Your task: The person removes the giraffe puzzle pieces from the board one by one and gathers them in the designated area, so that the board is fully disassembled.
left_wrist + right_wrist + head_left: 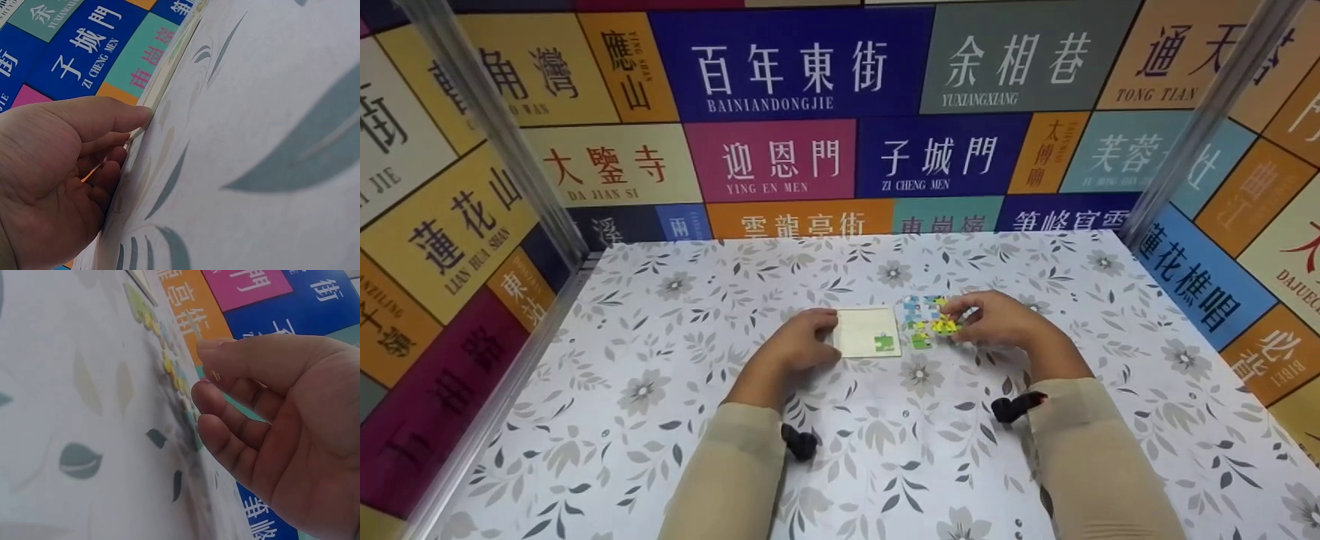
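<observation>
A square, pale puzzle board point(859, 334) with a raised rim lies flat on the table, with one green puzzle piece point(883, 343) in its near right corner. My left hand point(802, 339) holds the board's left side, thumb at the near corner and fingers at the far one. In the left wrist view the thumb point(132, 116) presses on the board's edge. Above the loose jigsaw pieces point(919, 309), right of the board, my right hand point(990, 319) pinches a yellow-green puzzle piece point(945, 325). In the right wrist view that piece shows thin and edge-on between thumb and fingers.
The table point(660, 457) wears a white cloth with grey flowers and leaves. Behind it and at both sides stand walls of coloured signs point(787, 64). A black wrist camera point(800, 442) is on the left sleeve, another camera point(1014, 407) on the right.
</observation>
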`<state>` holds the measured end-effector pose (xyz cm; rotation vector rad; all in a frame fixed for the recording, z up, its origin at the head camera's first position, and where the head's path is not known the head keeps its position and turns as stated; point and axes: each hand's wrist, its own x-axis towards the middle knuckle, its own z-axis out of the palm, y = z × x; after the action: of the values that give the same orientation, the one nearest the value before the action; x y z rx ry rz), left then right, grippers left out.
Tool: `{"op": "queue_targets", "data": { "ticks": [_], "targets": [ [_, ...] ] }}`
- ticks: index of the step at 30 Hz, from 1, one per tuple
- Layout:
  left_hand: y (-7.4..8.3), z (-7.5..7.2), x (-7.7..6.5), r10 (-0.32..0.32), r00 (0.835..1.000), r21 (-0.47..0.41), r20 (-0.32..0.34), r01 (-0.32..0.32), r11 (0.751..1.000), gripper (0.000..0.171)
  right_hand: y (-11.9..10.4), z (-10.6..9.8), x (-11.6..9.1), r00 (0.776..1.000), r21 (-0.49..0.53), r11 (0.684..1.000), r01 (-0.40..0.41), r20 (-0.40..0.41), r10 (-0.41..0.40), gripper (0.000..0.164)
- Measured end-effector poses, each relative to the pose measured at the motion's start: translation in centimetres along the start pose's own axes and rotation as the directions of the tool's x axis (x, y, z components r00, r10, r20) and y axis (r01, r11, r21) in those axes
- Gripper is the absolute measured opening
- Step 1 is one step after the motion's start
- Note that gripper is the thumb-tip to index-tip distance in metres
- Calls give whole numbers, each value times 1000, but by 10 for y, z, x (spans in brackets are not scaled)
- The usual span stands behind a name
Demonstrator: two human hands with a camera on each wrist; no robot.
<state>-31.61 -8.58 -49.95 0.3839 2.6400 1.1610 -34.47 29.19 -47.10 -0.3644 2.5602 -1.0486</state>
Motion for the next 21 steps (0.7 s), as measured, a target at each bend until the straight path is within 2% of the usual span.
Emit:
{"op": "queue_targets", "data": {
  "ticks": [4, 11, 21],
  "targets": [
    [-1, 0, 1, 17, 1000, 18, -1, -17, 1000, 68, 7, 2, 2, 1000, -9, 1000, -9, 21, 9, 51],
    [0, 0, 1, 29, 1000, 45, -3, -28, 999, 67, 12, 5, 5, 1000, -26, 999, -20, 11, 20, 51],
    [0, 1, -1, 23, 1000, -6, -11, -24, 1000, 66, 7, 8, 6, 1000, -73, 997, -10, 9, 11, 48]
  ]
}}
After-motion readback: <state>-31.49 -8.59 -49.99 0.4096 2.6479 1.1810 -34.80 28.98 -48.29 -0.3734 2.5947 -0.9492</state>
